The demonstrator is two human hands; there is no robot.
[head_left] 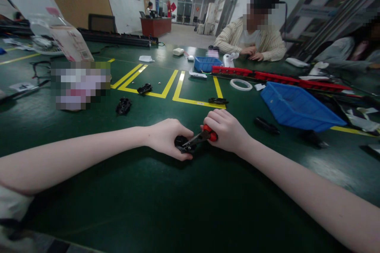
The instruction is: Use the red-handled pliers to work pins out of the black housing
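My left hand (169,137) is closed around a small black part (187,148), its thumb and fingers on either side. My right hand (225,131) grips a pair of pliers (198,138) by the red handles. The metal jaws reach left and touch the black part; whether they pinch a piece of it I cannot tell. Beyond my left hand lie two similar black parts, a nearer one (123,106) and a farther one (145,89). A flatter black part (217,101) rests on the yellow tape past my right hand.
On the green table (166,213), a blue bin (299,104) stands right, near a black cylindrical piece (266,125). A tape roll (241,84), a long red rail (267,76) and a small blue bin (208,64) lie behind. A bottle (71,39) stands left. A person (252,35) sits opposite.
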